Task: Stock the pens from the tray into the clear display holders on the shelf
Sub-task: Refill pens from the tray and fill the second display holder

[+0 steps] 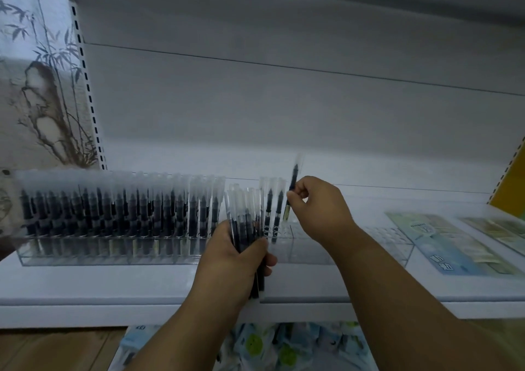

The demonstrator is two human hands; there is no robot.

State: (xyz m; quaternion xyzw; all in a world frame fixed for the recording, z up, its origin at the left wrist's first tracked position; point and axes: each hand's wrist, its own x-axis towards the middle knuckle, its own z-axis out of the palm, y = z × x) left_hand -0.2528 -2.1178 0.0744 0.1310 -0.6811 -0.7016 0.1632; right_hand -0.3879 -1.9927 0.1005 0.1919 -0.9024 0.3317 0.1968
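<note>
Right hand [315,208] pinches one pen [292,189] over the clear holder [298,252] on the shelf [142,288], left hand [241,254] grips a bundle [244,214]; miss the hole and neighbours probably topple.

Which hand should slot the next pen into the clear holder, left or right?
Right. The right hand already pinches a single pen just above the open slots of the clear holder. The left hand is full, gripping the spare bundle of pens.
</note>
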